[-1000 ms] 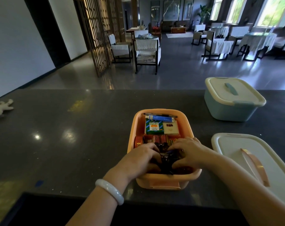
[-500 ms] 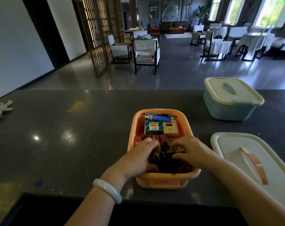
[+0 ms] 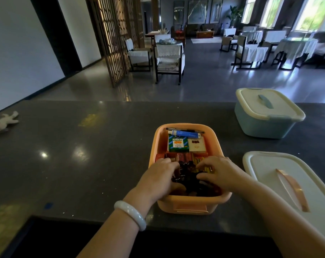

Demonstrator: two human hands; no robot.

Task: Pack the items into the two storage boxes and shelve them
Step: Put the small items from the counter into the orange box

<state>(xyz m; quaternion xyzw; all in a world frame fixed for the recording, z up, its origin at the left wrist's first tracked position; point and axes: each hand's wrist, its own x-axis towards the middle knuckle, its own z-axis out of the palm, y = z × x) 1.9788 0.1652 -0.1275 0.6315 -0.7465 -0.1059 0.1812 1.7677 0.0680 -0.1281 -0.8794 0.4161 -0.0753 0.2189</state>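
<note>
Since the earlier frame both hands have slid a little further into the orange box (image 3: pixel 189 199), spreading apart over the dark heap at its near end. The left hand (image 3: pixel 158 178) lies curled over the dark items (image 3: pixel 190 180), fingertips buried among them; the right hand (image 3: pixel 216 173) is likewise bent over them, fingers tucked down. Whether either hand truly grips something or only presses the pile flat, I cannot tell.

The step in hand looks like settling the last items into this box, which sits on the surface (image 3: pixel 83 155) just before the person. Its far end holds a green packet (image 3: pixel 178 144), a pale packet (image 3: pixel 196 146) and a blue tube (image 3: pixel 187 134). The next move probably calls for freeing the hands and reaching right for the white lid (image 3: pixel 265 175), which lies beside the box, to close it.

The blue box (image 3: pixel 265 125), well apart at the far right, is already lidded; its contents are hidden. The dark items are too shadowed to identify. The lid's right edge is cut off, and no shelf is in view.
</note>
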